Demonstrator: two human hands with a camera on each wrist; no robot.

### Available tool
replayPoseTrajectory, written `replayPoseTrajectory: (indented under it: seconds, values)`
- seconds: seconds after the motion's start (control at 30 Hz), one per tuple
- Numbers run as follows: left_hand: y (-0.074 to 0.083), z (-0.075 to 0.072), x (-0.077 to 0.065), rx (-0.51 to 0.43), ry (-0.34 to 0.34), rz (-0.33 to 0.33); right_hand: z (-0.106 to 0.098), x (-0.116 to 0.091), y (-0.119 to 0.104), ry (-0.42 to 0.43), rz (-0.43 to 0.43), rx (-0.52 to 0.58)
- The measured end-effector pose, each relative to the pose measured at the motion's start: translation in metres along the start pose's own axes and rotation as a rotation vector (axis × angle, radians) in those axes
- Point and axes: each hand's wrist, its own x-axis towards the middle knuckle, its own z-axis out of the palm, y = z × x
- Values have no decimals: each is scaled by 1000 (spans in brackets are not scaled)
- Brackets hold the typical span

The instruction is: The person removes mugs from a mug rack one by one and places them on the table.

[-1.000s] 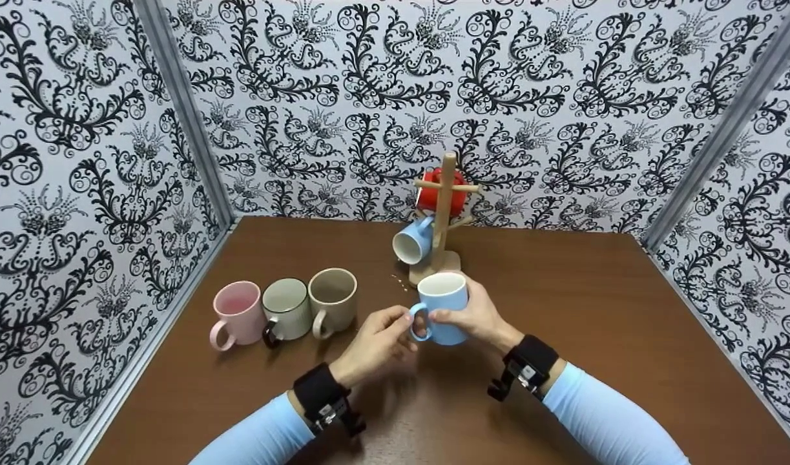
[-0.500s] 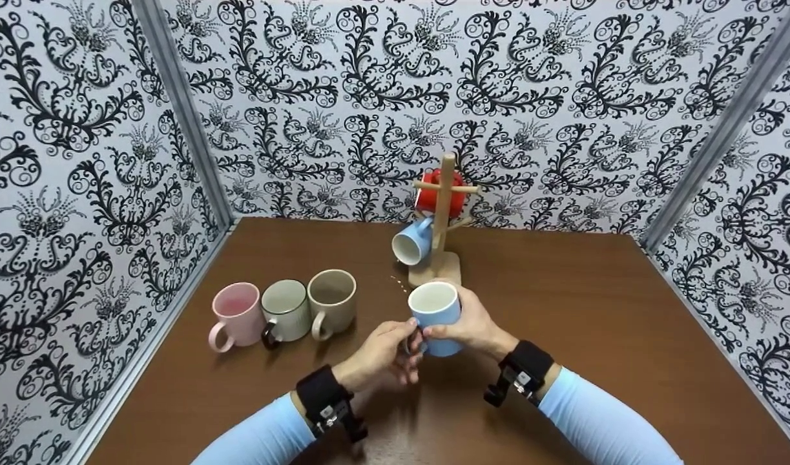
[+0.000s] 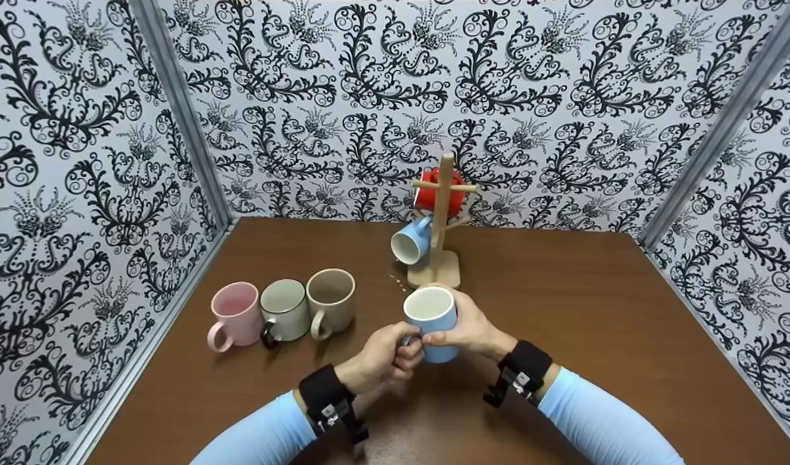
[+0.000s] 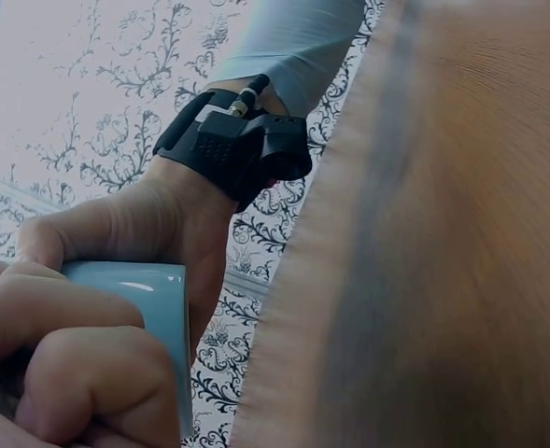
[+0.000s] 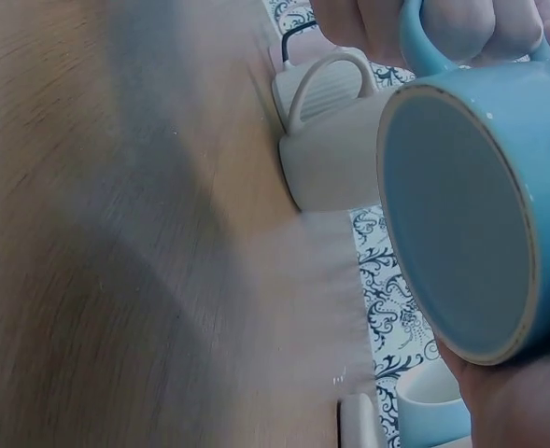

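A light blue mug (image 3: 438, 354) with a white inside is held upright above the table, in front of the wooden mug stand. My right hand (image 3: 470, 327) grips its body from the right side, thumb across the front. Curled through and around the mug's handle are the fingers of my left hand (image 3: 385, 359), which mostly cover it. In the left wrist view, those bent fingers (image 4: 106, 373) lie against the blue mug (image 4: 153, 289). The right wrist view shows the mug's flat underside (image 5: 457, 224), raised off the wood.
The mug stand (image 3: 442, 226) carries a red mug (image 3: 456, 200) high up and another light blue mug (image 3: 415, 240) lower left. Lined up at the left are a pink mug (image 3: 243, 323), a grey mug (image 3: 290, 320) with black handle and a beige mug (image 3: 340, 310). Patterned walls (image 3: 395, 84) enclose the table.
The blue mug has come toward me and slightly left in my right hand. My left hand went from touching the handle with its fingertips to gripping it.
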Motion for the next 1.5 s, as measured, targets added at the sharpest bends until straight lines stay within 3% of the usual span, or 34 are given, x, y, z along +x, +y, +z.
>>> replayPoseTrajectory:
  seconds: [0.33, 0.57, 0.77, 1.07, 1.3, 1.5]
  values:
    - [-1, 7, 0, 86, 95, 114, -6, 0, -6, -40, 11, -28]
    - [-3, 7, 1, 111, 131, 153, -13, 1, -7, -84, -3, -62]
    - [-4, 7, 2, 80, 117, 175, -22, 0, -12, -120, 19, -101]
    - [-7, 2, 3, 203, 42, 248, -32, -5, -14, -169, 59, -128]
    - [-5, 7, 3, 199, 168, 267, -34, -6, -14, -171, 68, -192]
    - [-4, 6, 3, 239, 252, 287, -40, -11, -14, -176, 124, -206]
